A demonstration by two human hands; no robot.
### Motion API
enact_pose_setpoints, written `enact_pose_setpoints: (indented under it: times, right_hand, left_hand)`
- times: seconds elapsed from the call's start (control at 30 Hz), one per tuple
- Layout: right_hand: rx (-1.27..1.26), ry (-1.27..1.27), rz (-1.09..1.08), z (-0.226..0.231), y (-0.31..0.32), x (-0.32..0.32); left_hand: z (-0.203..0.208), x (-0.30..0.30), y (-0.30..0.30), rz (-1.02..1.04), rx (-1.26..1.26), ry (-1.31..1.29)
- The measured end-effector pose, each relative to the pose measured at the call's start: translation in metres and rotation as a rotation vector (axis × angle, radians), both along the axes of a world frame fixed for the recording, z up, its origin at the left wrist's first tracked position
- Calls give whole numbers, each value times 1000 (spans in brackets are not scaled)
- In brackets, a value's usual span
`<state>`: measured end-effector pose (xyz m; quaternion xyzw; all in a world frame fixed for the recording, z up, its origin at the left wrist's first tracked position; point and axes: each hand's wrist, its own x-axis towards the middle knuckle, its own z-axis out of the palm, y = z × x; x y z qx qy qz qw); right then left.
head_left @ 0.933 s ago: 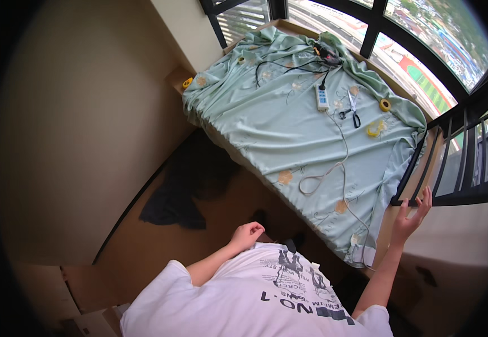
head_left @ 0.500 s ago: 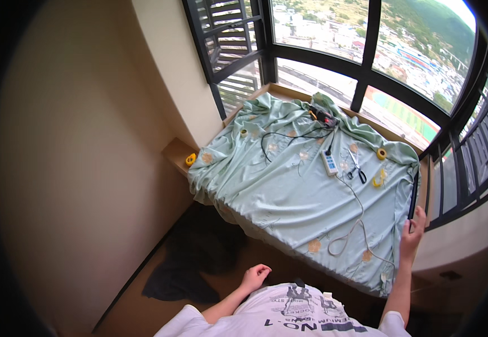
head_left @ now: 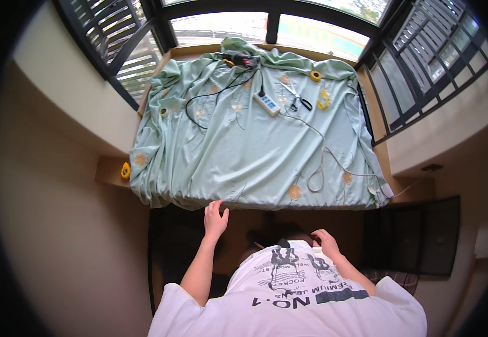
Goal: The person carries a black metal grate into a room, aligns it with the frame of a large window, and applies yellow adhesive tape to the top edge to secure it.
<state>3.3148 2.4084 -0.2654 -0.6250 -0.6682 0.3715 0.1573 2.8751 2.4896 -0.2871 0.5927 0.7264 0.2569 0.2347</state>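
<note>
"Looking left?"
"Left hand (head_left: 216, 221): fingers apart, at the front edge of the green cloth (head_left: 238, 157) below the window (head_left: 221, 28). Touch softly, so the scissors (head_left: 297, 98) won't slide."
"Right hand (head_left: 326, 242)?"
"By the white shirt (head_left: 289, 320); can't tell if it grips."

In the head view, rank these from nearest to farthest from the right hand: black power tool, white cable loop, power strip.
From the right hand:
1. White cable loop: front right of the green cloth.
2. Power strip: farther back, around mid-width.
3. Black power tool: back, by the window.
</note>
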Motion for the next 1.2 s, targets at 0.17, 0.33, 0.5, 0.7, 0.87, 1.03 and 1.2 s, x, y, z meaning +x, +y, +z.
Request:
enact_pose_setpoints:
  times: [0.17,0.33,0.5,0.7,0.87,1.03,1.2]
  right_hand:
    - [-63,-141,-131,-19,-20,32]
    - [-122,-154,-80,-37,-10,30]
    - [-24,7,-58,-28,27,2]
    - [63,138,-48,-14,76,11]
    - [344,75,6,-1,152,18]
    - [481,-163,112,-9,218,43]
    - [457,-289,198,-32,247,54]
  left_hand:
    - [-16,25,31,-181,-50,212]
    - [-22,51,20,-289,-170,295]
    - [-17,44,12,-305,-201,334]
    - [-14,63,21,-266,-230,350]
    - [-27,65,29,-158,-266,348]
    - [-10,78,43,-95,-399,371]
    - [-1,76,41,-94,-459,380]
